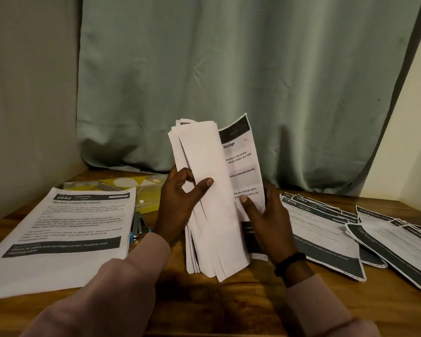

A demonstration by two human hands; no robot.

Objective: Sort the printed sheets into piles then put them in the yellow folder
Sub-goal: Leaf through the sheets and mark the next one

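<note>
Both hands pinch the upright stack of sheets [212, 203] above the table, left hand [180, 203] curling the bundle back, right hand [265, 220] on the exposed page, while the yellow folder [131, 188], seemingly open, lies nearer the left

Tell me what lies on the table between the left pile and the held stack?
In the head view, a blue stapler lies there, beside the left pile, partly behind the left hand.

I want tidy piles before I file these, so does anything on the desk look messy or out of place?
Yes. The sheets on the right lie fanned out and skewed, edges overlapping at different angles, unlike the squared pile on the left. A stapler is partly tucked under that left pile's edge. The yellow folder lies behind it, partly covered.
</note>
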